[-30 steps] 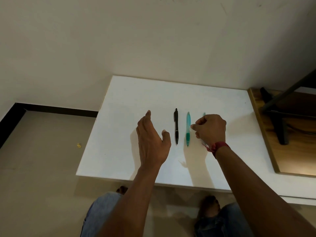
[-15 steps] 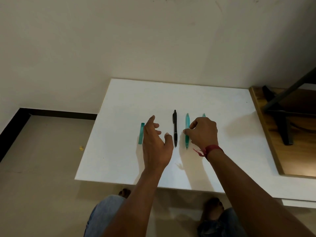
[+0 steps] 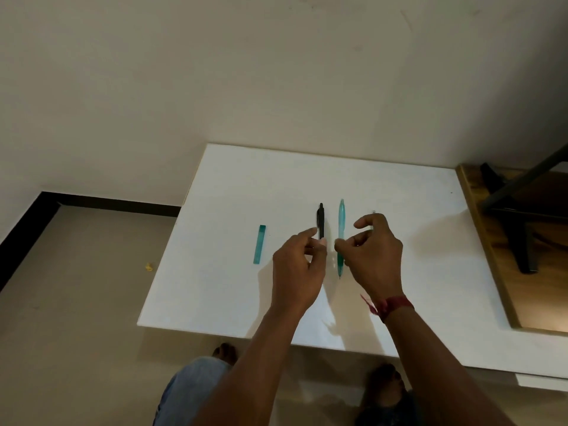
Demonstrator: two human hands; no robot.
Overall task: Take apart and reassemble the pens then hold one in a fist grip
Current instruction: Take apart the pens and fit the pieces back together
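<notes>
— Hands?
— Left hand meets black pen's near end; right hand, half curled, touches teal pen. Grip unclear for both.
— Pens?
— Parallel on table; teal piece apart, left.

A plain cream plaster wall fills the upper half of the frame in dim, even light. At mid left a black skirting strip runs along its foot, above a smooth beige floor with a small yellow scrap on it. A white rectangular tabletop takes the centre. At the right edge is a brown wooden board with a black metal frame over it.
</notes>
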